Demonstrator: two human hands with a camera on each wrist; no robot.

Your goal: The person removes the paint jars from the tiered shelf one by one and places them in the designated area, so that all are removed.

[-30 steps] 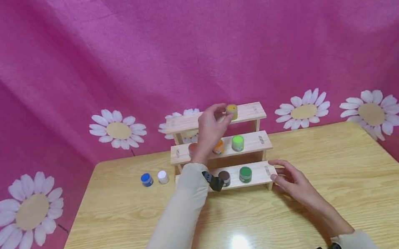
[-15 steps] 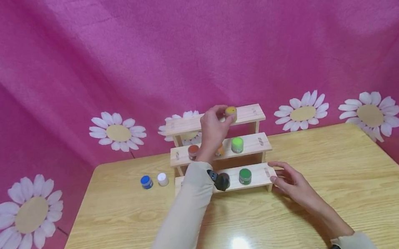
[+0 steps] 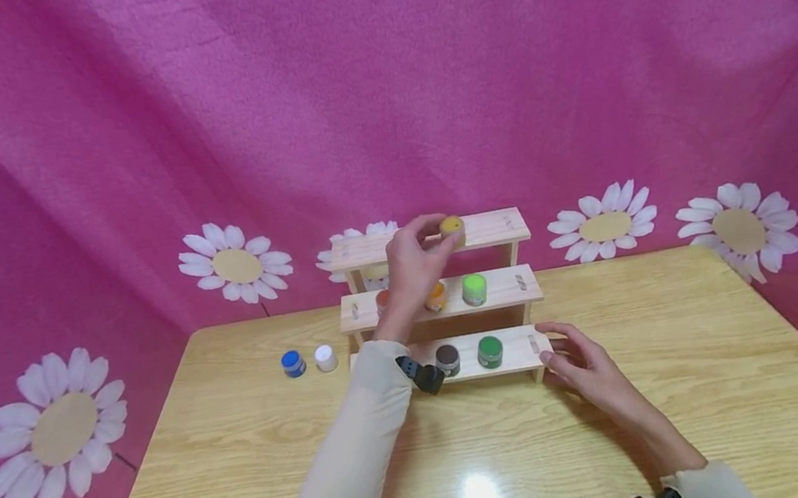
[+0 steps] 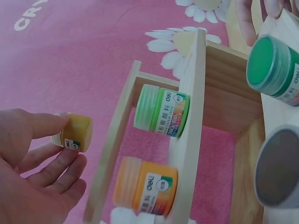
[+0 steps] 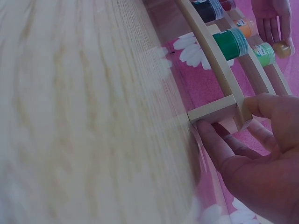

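Note:
My left hand [image 3: 412, 262] pinches a small ochre-yellow paint jar [image 3: 453, 230] between thumb and fingers at the top step of a three-step wooden display stand [image 3: 498, 227]. In the left wrist view, the ochre jar [image 4: 80, 133] shows its label. On the middle step stand a light green paint jar [image 3: 475, 289], an orange one [image 3: 437, 298] and a red-brown one [image 3: 382, 298], partly covered by my left wrist. Dark brown [image 3: 447, 359] and green [image 3: 490, 351] jars stand on the bottom step. My right hand [image 5: 261, 144] grips that step's right end, thumb on the board, fingers at the side leg.
Blue [image 3: 293, 364] and white [image 3: 326, 358] paint jars stand on the wood-grain table [image 3: 243, 446], left of the stand. A pink cloth [image 3: 379, 100] printed with daisies hangs close behind the stand and along the sides.
The left hand has shifted a little left along the top step with the ochre jar. The dark brown jar shows fully again beside the left wrist. The right hand stays at the stand's end.

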